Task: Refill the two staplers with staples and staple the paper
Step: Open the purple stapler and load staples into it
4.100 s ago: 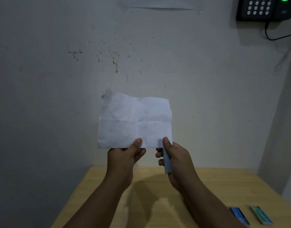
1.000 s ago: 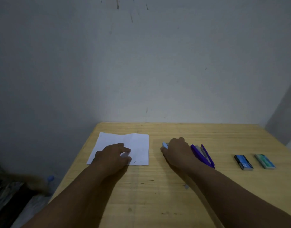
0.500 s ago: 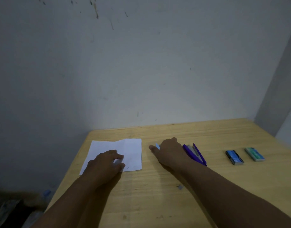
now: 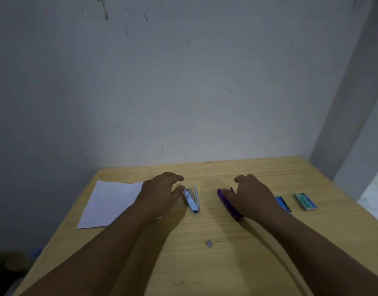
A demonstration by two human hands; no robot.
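Observation:
A white creased paper [image 4: 111, 205] lies flat on the left part of the wooden table [image 4: 205, 263]. A light blue stapler [image 4: 192, 199] lies on the table just right of my left hand [image 4: 162, 193], whose fingertips touch its near end. My left hand is spread, partly over the paper's right edge. A purple stapler [image 4: 227, 204] lies under the fingers of my right hand [image 4: 252, 195], which rests on it; its grip is not clear. A blue staple box [image 4: 283, 204] and a green staple box [image 4: 305, 201] lie to the right.
A small grey scrap [image 4: 209, 244] lies on the table nearer to me. The table stands against a grey wall [image 4: 183, 92], with a wall corner [image 4: 354, 103] at the right. The table's left edge drops to a dark floor.
Since four seconds ago the paper and the light blue stapler were laid down. In the last second my left hand slid right off the paper to the light blue stapler; my right hand moved onto the purple one.

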